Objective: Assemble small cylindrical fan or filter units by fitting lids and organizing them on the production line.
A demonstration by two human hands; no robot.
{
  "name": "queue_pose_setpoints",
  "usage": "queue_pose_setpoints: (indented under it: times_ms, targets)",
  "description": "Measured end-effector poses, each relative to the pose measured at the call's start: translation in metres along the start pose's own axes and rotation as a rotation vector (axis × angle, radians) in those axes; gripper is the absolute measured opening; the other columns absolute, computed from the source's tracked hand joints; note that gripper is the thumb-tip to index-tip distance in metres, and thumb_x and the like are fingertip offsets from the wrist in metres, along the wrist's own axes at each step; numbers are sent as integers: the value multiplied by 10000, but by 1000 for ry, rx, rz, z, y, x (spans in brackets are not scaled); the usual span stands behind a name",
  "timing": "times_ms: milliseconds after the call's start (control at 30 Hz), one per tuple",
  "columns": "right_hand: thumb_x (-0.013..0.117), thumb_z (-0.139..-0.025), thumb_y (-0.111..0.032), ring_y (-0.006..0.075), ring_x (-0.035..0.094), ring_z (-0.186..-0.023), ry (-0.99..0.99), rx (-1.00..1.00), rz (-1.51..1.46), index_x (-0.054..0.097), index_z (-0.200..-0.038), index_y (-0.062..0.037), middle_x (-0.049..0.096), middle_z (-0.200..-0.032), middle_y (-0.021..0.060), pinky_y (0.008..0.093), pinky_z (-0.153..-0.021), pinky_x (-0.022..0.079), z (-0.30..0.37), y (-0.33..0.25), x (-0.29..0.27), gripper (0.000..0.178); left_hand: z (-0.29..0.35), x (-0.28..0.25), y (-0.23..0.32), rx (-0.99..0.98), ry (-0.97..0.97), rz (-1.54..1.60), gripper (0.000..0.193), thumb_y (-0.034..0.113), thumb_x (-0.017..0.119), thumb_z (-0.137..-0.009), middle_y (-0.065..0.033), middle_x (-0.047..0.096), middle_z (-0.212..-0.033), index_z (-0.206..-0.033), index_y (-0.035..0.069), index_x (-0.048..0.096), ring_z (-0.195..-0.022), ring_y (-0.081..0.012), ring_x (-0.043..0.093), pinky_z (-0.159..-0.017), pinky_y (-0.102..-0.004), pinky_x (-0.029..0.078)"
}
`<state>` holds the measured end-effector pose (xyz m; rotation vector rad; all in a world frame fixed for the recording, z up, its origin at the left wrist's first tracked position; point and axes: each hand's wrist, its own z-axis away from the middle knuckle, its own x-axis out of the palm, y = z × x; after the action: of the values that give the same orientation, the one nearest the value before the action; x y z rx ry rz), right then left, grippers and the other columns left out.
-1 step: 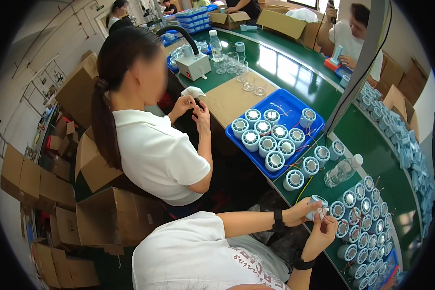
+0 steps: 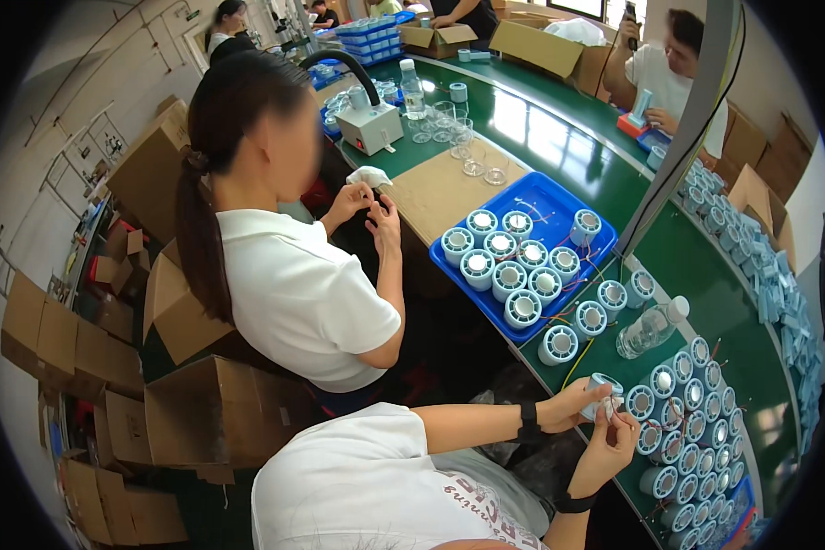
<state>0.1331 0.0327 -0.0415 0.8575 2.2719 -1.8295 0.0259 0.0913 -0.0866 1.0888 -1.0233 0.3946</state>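
My left hand is closed around a light-blue cylindrical housing just off the table's near edge. Close against it, my right hand pinches thin wires that come from the housing; a small whitish bit shows at the fingertips, too small to name. To the right of my hands, many similar light-blue cylinders stand packed in rows, with slotted rims and wires sticking out. Beyond my hands, several more cylinders stand loose on the table.
A blue tray of cylinders lies ahead, beside a clear bottle. At my left a co-worker in white handles something small. A metal post rises from the green table. Cardboard boxes stand on the floor at left.
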Motion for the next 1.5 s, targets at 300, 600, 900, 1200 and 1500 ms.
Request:
queue_pose_setpoints:
  times_ms: [300, 600, 900, 1200, 1500]
  targets:
    - [628, -907, -64, 158, 590, -875, 12, -331, 255, 643, -1022, 70, 565, -1011, 52, 287, -759, 482, 4, -6, 9, 177, -8, -18, -7, -17, -107, 58, 319, 403, 627, -917, 15, 586, -987, -1067, 144, 519, -903, -99, 598, -785, -269, 518]
    - [637, -916, -120, 176, 561, -1039, -154, 131, -263, 526, -1253, 26, 547, -1174, 88, 298, -871, 460, 12, 13, -8, 384, 11, -2, -11, 35, -99, -67, 359, 435, 638, -903, 7, 594, -988, -1045, 120, 544, -918, -107, 597, -761, -256, 510]
    - [565, -968, -204, 169, 525, -1135, -373, 284, -774, 338, -1408, -90, 476, -1301, 58, 337, -914, 504, 52, 6, 12, 508, 48, -6, 8, 102, -147, -74, 542, 345, 691, -834, -102, 644, -1051, -1215, -5, 528, -930, -206, 648, -794, -344, 550]
    - [550, -981, -229, 154, 575, -1069, -317, 358, -776, 468, -1304, -44, 572, -1185, 53, 332, -899, 514, 29, -3, 26, 380, 24, -22, 15, 97, -133, -266, 527, 481, 648, -881, -69, 642, -984, -1080, -2, 576, -864, -121, 622, -750, -252, 511]
    - [573, -971, -227, 135, 591, -993, -37, 369, -765, 535, -1212, -24, 605, -1114, 49, 307, -855, 515, 30, 6, 44, 318, 14, -25, 8, 43, -153, -276, 702, 609, 607, -843, -113, 657, -976, -1143, -25, 568, -858, -193, 667, -719, -319, 569]
